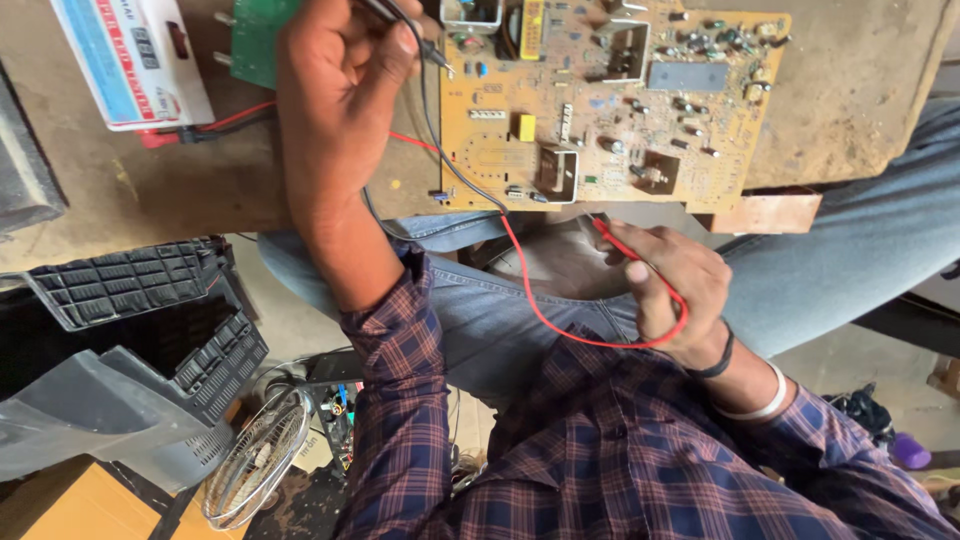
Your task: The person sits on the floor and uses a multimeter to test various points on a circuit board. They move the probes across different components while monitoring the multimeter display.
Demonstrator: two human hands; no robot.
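Worn and dusty, the brown worktop carries a yellow circuit board that lies flat with its components facing up, so you can reach every part from above while you sit with your knees under the edge. Your left hand is over the left edge of this board, and its fingers are closed tightly on a black probe, held like a pen with the tip pointing to the upper left corner of the board; I judge this grip gives you fine control of the tip. From the probe a black wire runs down across the board. Your right hand is lower, above your lap and off the worktop, and its fingers are closed around a red probe whose tip points up toward the near edge of the board but does not touch it. A red wire makes a loop under this hand, probably so that it stays free and does not pull. At the upper left, a white box-shaped device with a light blue label panel and a small dark window lies on the worktop, with red and black leads going out below it. Just beside it a green board is partly hidden behind your left hand. On the floor at the left there are a dark grey plastic casing and a round wire fan guard.
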